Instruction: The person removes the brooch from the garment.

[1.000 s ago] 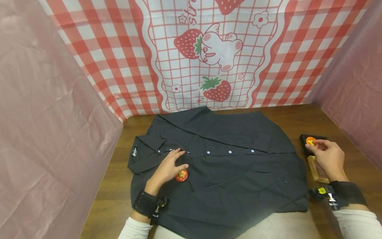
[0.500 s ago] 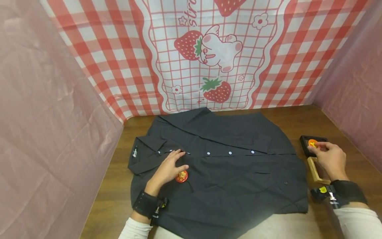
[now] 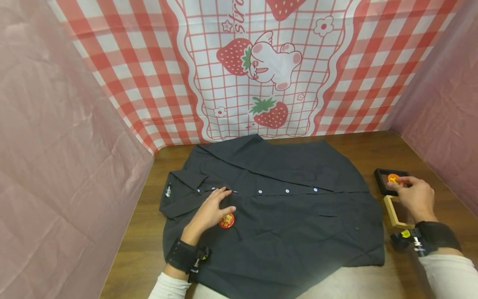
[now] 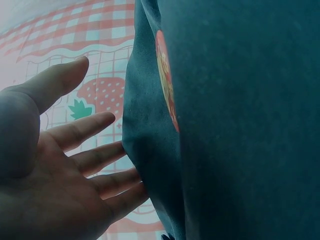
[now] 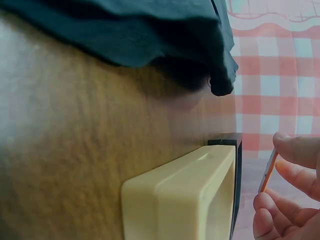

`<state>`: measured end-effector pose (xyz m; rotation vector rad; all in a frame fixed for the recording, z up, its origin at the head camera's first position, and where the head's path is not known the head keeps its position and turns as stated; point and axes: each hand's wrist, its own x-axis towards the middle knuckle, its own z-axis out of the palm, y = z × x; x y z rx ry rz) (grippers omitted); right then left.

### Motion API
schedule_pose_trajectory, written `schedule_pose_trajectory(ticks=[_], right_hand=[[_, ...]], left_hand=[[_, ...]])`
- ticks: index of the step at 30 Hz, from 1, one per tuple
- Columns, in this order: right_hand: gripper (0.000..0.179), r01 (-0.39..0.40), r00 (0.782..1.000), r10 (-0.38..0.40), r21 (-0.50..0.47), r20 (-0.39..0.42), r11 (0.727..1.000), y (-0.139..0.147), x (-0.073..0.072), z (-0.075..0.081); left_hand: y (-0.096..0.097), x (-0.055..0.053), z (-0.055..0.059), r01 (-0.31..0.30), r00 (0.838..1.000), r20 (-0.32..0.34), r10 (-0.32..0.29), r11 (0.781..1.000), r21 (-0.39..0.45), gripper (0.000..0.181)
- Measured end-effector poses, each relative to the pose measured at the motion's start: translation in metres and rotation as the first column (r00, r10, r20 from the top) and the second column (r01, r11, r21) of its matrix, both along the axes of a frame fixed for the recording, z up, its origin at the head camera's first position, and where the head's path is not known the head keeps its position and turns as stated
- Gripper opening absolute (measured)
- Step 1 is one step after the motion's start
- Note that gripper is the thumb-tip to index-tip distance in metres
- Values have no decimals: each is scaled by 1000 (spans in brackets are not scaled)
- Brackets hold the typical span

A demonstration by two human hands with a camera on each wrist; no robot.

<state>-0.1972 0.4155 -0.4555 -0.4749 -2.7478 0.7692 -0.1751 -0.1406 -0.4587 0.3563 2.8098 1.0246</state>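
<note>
A dark button-up shirt (image 3: 291,224) lies spread over the wooden table. On its upper front sits a round red badge (image 3: 226,221) with a yellow star-like figure. My left hand (image 3: 210,211) rests on the shirt beside that badge, fingers extended; the left wrist view shows the badge (image 4: 167,82) edge-on, apart from the thumb. Over at the right, my right hand (image 3: 417,199) pinches a round orange badge (image 3: 393,178) with a yellow mark, above a black square frame (image 3: 381,182). In the right wrist view this thin badge (image 5: 268,171) stands tilted between thumb and fingers.
A light wooden frame (image 3: 390,211) lies just in front of the black one, partly under my right hand. The red checked backdrop (image 3: 157,74) closes the far side, with pink cloth (image 3: 67,158) at the left and right.
My right hand has shifted slightly to the right with the orange badge, so more of the black frame shows. The left hand stays in place on the shirt.
</note>
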Motion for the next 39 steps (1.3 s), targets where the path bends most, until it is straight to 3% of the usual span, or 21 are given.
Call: schedule_pose_trajectory(ticks=[13, 22, 39], right_hand=[[50, 12, 996, -8, -47, 85, 999, 3, -9, -2], [40, -15, 997, 14, 14, 71, 1000, 7, -12, -2], [35, -38, 988, 23, 96, 153, 995, 13, -15, -4]], left_hand=[[-1, -2, 1, -4, 1000, 3, 4, 1000, 2, 57], [-1, -2, 0, 6, 1000, -2, -6, 1000, 8, 55], [-2, -5, 0, -7, 1000, 19, 7, 1000, -2, 55]])
